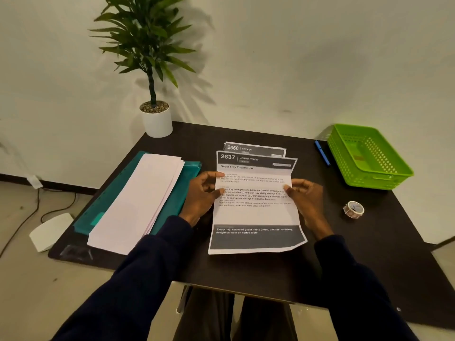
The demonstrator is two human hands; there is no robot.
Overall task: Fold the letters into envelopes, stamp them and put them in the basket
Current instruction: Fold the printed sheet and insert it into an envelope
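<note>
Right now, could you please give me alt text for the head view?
The left hand and right hand pinch a printed letter by its sides over a dark table; envelopes lie left, a green basket and sticker roll right.

Near strip of table point(258, 271) was bare between the sleeves. Right of the letter point(256, 215), bare top ran to the basket point(344, 150); pen point(322, 153) lay across it far, tape roll point(354, 209) nearer. Left side was filled by envelopes point(138, 205) on a folder point(190, 172). Plant pot point(157, 121) blocked far left corner.
</note>
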